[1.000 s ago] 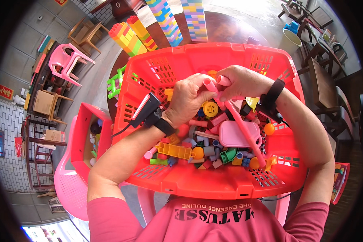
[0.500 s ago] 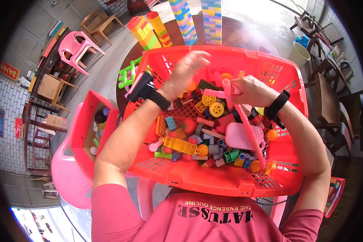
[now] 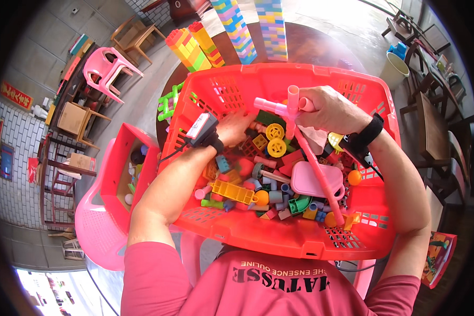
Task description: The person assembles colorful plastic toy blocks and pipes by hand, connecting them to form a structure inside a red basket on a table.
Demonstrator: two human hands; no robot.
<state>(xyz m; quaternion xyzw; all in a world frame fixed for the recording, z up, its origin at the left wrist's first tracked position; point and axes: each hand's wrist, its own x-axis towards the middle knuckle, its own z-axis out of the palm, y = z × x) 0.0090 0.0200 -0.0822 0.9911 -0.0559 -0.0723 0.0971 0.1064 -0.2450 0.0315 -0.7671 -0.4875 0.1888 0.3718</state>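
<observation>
My right hand is closed round a pink toy pipe assembly, near one of its joints. Short pink tubes branch off at the top, and a long pink tube slants down to the basket's near side. My left hand reaches low into the red plastic basket at its left, fingers stretched over the loose toys and a little blurred. Close to it lie yellow toy wheels. A yellow toy piece, a pink lidded case and an orange ball lie among the pile.
Tall block towers and shorter yellow-red ones stand on a dark round table beyond the basket. Green toy parts lie beside it. A red box with toys rests on a pink chair at left.
My left hand has dropped from above the basket's far part down to the toys at left. My right hand still grips the pink pipe assembly, which has shifted slightly.
</observation>
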